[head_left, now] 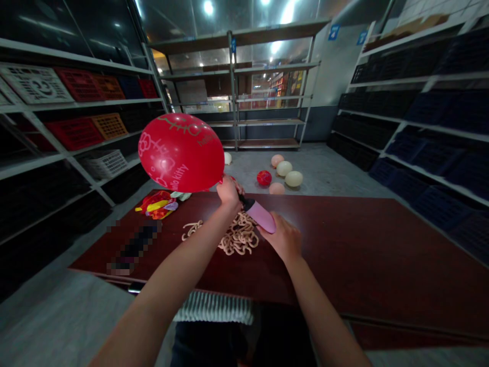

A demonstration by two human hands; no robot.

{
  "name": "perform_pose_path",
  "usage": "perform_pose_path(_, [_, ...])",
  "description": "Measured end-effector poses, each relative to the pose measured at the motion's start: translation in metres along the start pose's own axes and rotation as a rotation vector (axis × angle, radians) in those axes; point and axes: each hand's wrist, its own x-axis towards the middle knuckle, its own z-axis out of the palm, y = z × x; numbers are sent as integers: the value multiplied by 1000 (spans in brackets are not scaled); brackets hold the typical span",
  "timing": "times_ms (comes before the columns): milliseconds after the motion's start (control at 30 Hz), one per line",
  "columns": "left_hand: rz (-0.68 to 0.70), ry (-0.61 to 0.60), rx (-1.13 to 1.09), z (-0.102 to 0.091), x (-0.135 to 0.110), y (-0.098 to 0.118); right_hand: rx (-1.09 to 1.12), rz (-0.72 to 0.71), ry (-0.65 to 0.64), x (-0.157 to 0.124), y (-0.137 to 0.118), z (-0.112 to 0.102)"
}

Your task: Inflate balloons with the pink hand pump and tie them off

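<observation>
A big red balloon [181,153] with "hello kitty" printing is inflated at the left. My left hand [228,191] is closed around its neck, where the black tip of a pump meets it; the fingers partly cover that join. The pink hand pump [261,215] slants down to the right, and my right hand [284,237] is wrapped around its lower end. Below the pump, a pile of beige rubbery loops [240,237] lies on the dark red table [344,244]. Uninflated balloons [158,204] in red, yellow and other colours sit at the table's far left.
A blurred-out dark object [135,247] lies on the table's left. Inflated balloons, including a red one [264,178] and a pale one [294,179], rest on the floor beyond. Shelves with crates [78,84] stand left and right; a metal rack [234,92] stands behind.
</observation>
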Motion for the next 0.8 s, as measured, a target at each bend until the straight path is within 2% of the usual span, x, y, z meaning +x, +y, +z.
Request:
perform_pose_path(233, [40, 124, -96, -42, 29, 50, -72, -141, 14, -3, -7, -1])
perform_pose_path(433, [60, 192, -147, -92, 43, 94, -126, -235, -117, -3, -12, -2])
perform_pose_path(567, [67, 236, -164, -115, 43, 110, -138, -310, -150, -6, -18, 3])
perform_pose_path(667, [90, 244, -161, -114, 40, 112, -92, -308, -118, -8, -19, 6])
perform_pose_path(800, [132, 165, -160, -89, 31, 105, -13, -247, -20, -9, -15, 4])
